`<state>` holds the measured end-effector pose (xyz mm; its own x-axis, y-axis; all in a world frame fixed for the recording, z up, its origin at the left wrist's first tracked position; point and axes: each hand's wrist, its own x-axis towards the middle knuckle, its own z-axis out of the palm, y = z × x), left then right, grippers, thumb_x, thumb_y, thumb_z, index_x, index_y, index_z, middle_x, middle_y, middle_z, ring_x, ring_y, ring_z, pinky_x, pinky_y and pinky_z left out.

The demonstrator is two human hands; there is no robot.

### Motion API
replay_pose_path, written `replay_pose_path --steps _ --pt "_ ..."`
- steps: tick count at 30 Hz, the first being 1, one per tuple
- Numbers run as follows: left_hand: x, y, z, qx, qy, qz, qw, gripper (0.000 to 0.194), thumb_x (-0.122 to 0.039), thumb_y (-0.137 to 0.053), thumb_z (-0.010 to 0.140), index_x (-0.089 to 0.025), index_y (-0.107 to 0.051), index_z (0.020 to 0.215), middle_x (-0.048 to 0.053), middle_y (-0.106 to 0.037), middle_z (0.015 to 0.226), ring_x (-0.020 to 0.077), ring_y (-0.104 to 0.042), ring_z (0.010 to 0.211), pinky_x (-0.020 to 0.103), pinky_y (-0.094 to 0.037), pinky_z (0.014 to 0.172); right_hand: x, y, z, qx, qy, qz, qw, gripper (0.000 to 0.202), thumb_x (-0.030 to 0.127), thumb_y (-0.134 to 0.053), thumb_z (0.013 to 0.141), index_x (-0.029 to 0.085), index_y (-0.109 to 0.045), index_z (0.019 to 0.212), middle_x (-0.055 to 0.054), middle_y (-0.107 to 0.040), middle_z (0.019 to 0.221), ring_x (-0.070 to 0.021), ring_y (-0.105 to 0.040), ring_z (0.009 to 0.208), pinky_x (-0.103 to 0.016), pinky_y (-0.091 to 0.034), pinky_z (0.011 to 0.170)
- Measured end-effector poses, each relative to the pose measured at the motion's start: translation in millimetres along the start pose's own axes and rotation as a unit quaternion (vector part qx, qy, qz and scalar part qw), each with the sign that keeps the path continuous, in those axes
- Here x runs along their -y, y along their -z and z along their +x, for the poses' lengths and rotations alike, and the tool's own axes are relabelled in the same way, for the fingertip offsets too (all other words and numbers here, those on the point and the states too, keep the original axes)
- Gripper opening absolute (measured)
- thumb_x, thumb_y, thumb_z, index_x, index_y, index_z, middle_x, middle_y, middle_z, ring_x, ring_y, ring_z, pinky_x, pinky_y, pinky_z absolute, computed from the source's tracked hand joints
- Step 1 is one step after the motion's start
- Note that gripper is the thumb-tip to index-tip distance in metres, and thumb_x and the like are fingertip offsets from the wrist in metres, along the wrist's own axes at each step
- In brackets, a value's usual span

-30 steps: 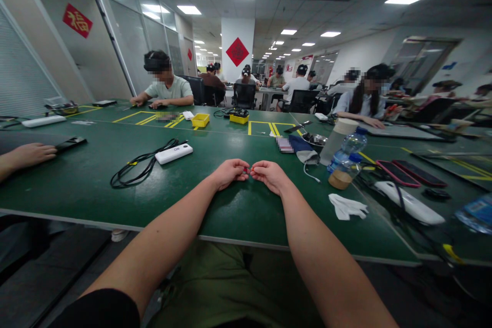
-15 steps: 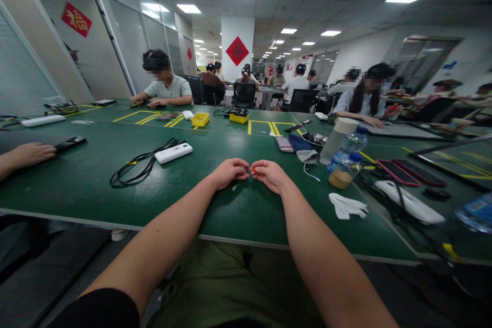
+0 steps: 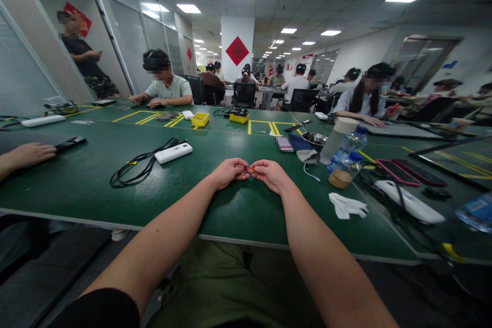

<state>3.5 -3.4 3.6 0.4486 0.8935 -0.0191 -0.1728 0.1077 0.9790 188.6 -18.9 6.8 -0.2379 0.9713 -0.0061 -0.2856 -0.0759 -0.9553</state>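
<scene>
Just above the green table [image 3: 234, 215], my left hand [image 3: 229, 173] is closed, with thumb and fingertips pinching a small dark red piece [image 3: 245, 169]. Opposite it, my right hand [image 3: 270, 174] pinches a small orange-red piece [image 3: 252, 168]. The fingertips of both hands nearly meet, and the two pieces are side by side between them. Fingers cover most of each piece, so their kind cannot be made out. Whether the pieces touch is too small to tell.
Left of my hands lie a white power bank [image 3: 173, 153] and a coiled black cable [image 3: 134, 166]. To the right are a white glove-like cloth [image 3: 348, 206], a plastic bottle [image 3: 348, 146] and a grey cylinder [image 3: 338, 138]. Yellow trays [image 3: 200, 120] stand farther back. A co-worker's hand [image 3: 34, 154] rests at left.
My hands stay almost in place; the two small pieces sit slightly closer together. A person standing at the far left has come into view.
</scene>
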Motion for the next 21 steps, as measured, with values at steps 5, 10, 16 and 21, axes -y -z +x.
replay_pose_path --steps 5,10,16,21 --pt "-1.4 0.4 -1.2 0.010 0.000 -0.011 1.000 0.019 -0.002 -0.057 0.076 -0.010 -0.058 0.093 0.012 -0.068 0.089 0.0144 -0.068 0.074 0.024 -0.055 0.069 -0.6 1.4 0.9 -0.003 0.006 -0.023 1.000 0.012 0.008 -0.068 0.067 0.013 -0.066 0.077 -0.009 -0.071 0.082 -0.0153 -0.068 0.072 -0.024 -0.056 0.065" --pt "-1.4 -0.7 -2.5 0.018 -0.005 0.000 1.000 0.021 -0.005 -0.063 0.074 -0.010 -0.059 0.094 0.011 -0.067 0.088 0.0135 -0.067 0.074 0.024 -0.055 0.071 -1.0 0.6 1.1 -0.011 0.006 -0.011 1.000 0.012 0.006 -0.068 0.067 0.013 -0.064 0.076 -0.009 -0.071 0.080 -0.0171 -0.069 0.076 -0.027 -0.057 0.071" --pt "0.0 -0.7 -2.1 0.013 -0.012 0.016 1.000 0.027 -0.005 -0.064 0.072 -0.011 -0.057 0.097 0.007 -0.066 0.083 0.0113 -0.066 0.068 0.022 -0.055 0.067 -1.7 -1.0 0.2 -0.014 -0.004 -0.025 1.000 0.016 0.009 -0.072 0.065 0.012 -0.063 0.078 -0.007 -0.069 0.074 -0.0162 -0.068 0.070 -0.028 -0.057 0.069" --pt "-0.3 0.0 -1.0 0.005 0.002 0.014 1.000 0.029 -0.004 -0.059 0.075 -0.013 -0.053 0.103 0.008 -0.066 0.083 0.0131 -0.067 0.068 0.022 -0.055 0.063 -3.5 0.4 2.3 -0.023 -0.005 -0.029 0.999 0.014 0.014 -0.074 0.067 0.014 -0.063 0.076 -0.005 -0.067 0.068 -0.0144 -0.067 0.066 -0.027 -0.057 0.067"
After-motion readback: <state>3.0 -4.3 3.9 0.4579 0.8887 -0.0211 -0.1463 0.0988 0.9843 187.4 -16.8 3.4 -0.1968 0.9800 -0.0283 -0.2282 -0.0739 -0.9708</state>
